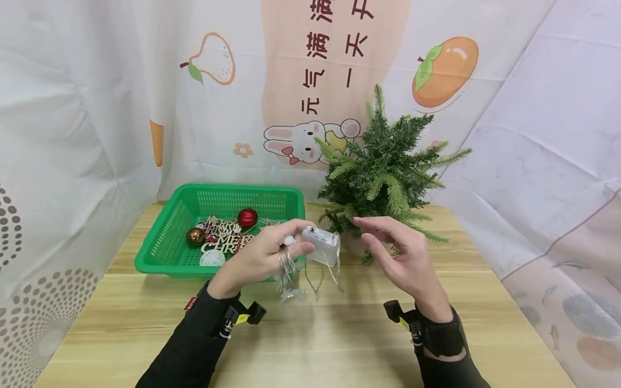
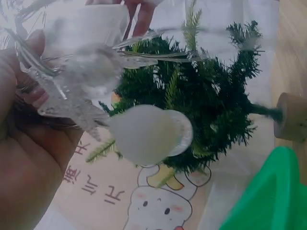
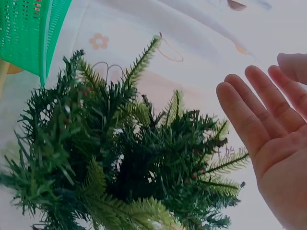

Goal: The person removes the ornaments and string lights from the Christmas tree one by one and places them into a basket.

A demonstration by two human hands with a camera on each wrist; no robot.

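Note:
My left hand (image 1: 264, 253) grips a bundle of string lights (image 1: 288, 269), its thin wire looped over the fingers, together with a clear battery box (image 1: 322, 242). Clear plastic shapes and a round white bulb (image 2: 144, 134) dangle from the bundle in the left wrist view. To the right of the box, my right hand (image 1: 402, 253) is raised with nothing in it, fingers extended and thumb apart. Behind the hands stands a small artificial Christmas tree (image 1: 383, 172), and its foliage fills much of the right wrist view.
A green plastic basket (image 1: 160, 237) sits at the left of the wooden table (image 1: 310, 345). Inside lie a red ball (image 1: 247, 217), a brown ball (image 1: 195, 236), a white speckled ball (image 1: 212, 258) and Merry Christmas cutouts (image 1: 225, 237). Printed cloth (image 1: 204, 129) hangs behind.

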